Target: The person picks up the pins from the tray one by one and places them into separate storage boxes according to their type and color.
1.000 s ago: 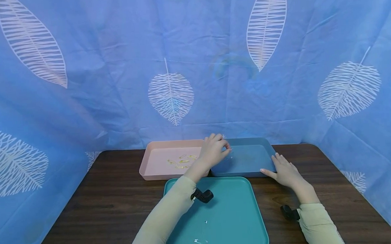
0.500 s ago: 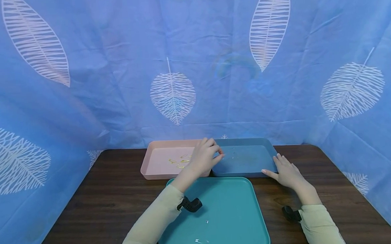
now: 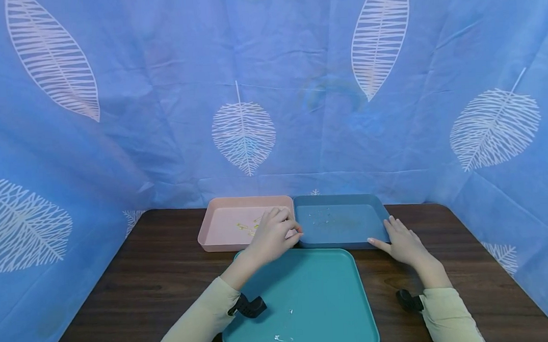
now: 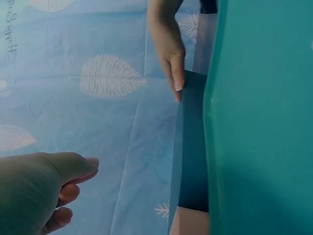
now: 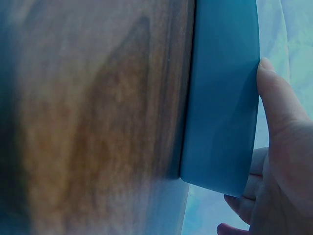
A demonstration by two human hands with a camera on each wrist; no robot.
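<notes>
My left hand (image 3: 272,237) is above the seam between the pink tray (image 3: 222,243) and the blue tray (image 3: 349,201). Its fingers are loosely curled, and the left wrist view shows nothing between thumb and fingers. My right hand (image 3: 402,243) rests at the blue tray's front right corner, fingers extended and thumb touching the rim. Several gold safety pins (image 3: 246,229) lie in the pink tray, partly hidden by the left hand. Small silver pins (image 3: 322,222) lie in the blue tray, too small to make out clearly. A silver safety pin (image 3: 283,338) lies on the teal tray (image 3: 327,291).
Another tiny shiny piece (image 3: 291,311) lies on the teal tray, its kind unclear. All three trays stand close together on a dark wooden table (image 3: 137,289). A blue leaf-patterned cloth (image 3: 175,119) hangs behind and at both sides.
My left hand has drawn back from over the blue tray, moving left and toward me, uncovering more of that tray. The right hand stays at the corner.
</notes>
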